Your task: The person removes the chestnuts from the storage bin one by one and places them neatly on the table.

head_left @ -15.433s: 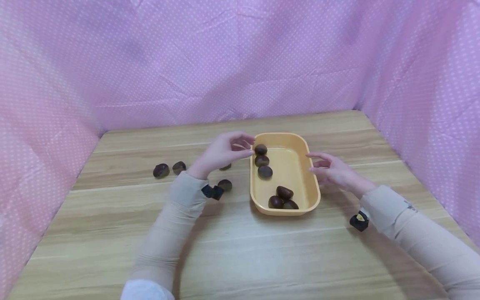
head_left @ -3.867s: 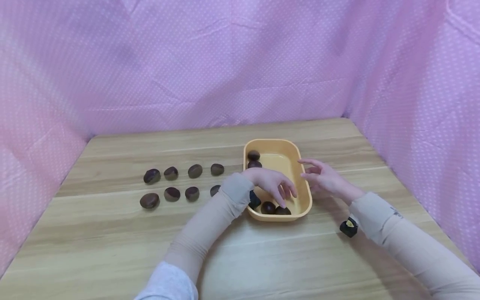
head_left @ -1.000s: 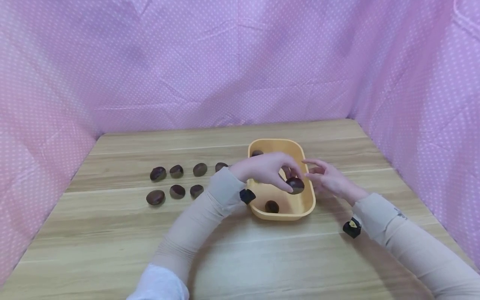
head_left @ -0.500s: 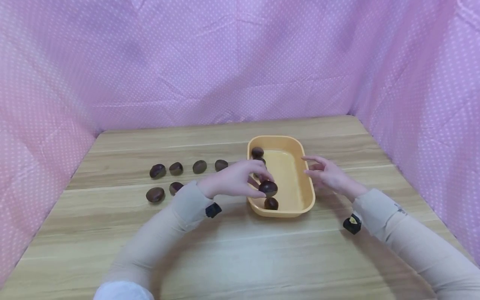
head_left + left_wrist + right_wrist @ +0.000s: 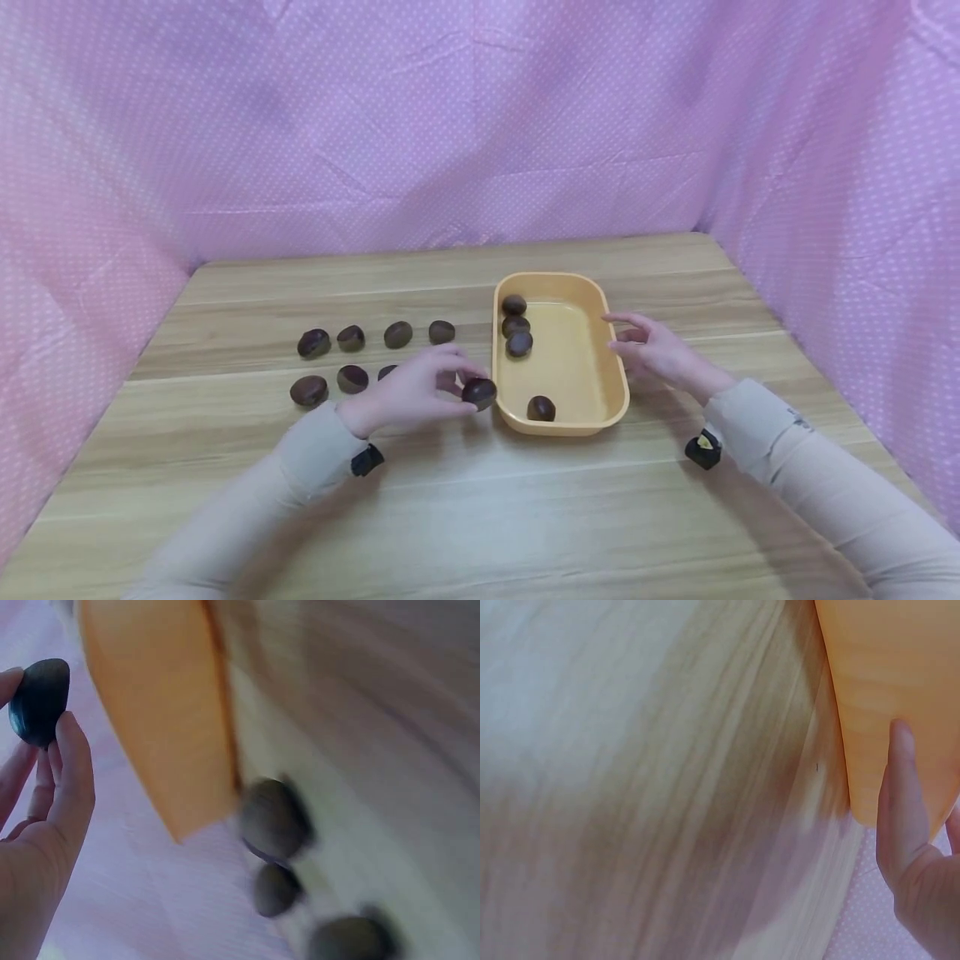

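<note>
My left hand [image 5: 420, 387] pinches a dark brown chestnut [image 5: 479, 394] between thumb and fingertips, just left of the yellow plastic tray [image 5: 621, 398]. The same chestnut [image 5: 41, 701] shows at the upper left of the left wrist view, raised above the table. My right hand [image 5: 663, 350] rests against the tray's right side with fingers extended; in the right wrist view its thumb [image 5: 904, 791] lies along the outer wall. Inside the tray, three chestnuts [image 5: 517, 343] line the left wall and a single chestnut [image 5: 542, 408] lies at the near end.
Left of the tray, several chestnuts stand in two rows on the wooden table [image 5: 487, 517]. The far row includes a chestnut [image 5: 398, 334]; the near row, partly hidden by my left hand, includes a chestnut [image 5: 309, 391]. Pink dotted cloth [image 5: 450, 125] surrounds the table's back and sides.
Over the last second my left hand has carried a chestnut leftward out of the tray. Since the oldest frame, more chestnuts stand in rows and fewer lie in the tray. My right hand stays.
</note>
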Motion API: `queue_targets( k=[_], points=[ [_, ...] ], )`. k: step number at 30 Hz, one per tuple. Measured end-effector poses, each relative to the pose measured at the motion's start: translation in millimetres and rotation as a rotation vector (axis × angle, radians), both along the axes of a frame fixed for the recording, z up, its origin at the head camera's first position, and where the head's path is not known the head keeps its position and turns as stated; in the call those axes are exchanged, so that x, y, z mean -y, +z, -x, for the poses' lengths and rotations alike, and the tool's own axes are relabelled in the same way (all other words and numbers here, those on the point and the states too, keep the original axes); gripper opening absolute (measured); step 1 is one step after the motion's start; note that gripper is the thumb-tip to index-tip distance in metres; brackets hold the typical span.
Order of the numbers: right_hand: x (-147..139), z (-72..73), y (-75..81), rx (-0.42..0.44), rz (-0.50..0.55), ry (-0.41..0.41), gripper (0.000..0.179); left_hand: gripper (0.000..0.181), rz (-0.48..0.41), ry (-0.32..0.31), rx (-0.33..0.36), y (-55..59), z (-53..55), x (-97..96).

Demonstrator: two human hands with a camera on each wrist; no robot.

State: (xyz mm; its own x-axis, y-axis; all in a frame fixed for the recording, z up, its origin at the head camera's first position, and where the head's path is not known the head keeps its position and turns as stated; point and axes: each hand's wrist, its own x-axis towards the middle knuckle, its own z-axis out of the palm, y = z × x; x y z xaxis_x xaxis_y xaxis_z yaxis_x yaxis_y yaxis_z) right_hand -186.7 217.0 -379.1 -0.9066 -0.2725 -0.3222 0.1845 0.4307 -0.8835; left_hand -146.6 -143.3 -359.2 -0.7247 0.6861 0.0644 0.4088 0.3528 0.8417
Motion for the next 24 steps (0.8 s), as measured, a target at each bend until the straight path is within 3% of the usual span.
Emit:
queue_targets(
  k=[7, 13, 19, 24],
  points=[
    [0.3, -2.2, 2.1, -0.005, -0.014, 0.005, 0.062, 0.032, 0.128, 0.066, 0.054, -11.4, -5.0, 28.2],
    [0.3, -1.4, 1.3, -0.007, -0.012, -0.002, 0.061, 0.034, 0.227, 0.123, 0.112, -17.9, -9.7, 35.9],
    [0.6, -0.2, 0.1, 0.004, -0.004, 0.004, 0.061, 0.034, 0.267, 0.151, 0.096, -25.3, -11.1, 38.6],
    [0.7, -0.2, -0.8, 0.003, -0.011, 0.004, 0.061, 0.030, 0.257, 0.157, 0.126, -31.3, -13.1, 38.5]
  ],
)
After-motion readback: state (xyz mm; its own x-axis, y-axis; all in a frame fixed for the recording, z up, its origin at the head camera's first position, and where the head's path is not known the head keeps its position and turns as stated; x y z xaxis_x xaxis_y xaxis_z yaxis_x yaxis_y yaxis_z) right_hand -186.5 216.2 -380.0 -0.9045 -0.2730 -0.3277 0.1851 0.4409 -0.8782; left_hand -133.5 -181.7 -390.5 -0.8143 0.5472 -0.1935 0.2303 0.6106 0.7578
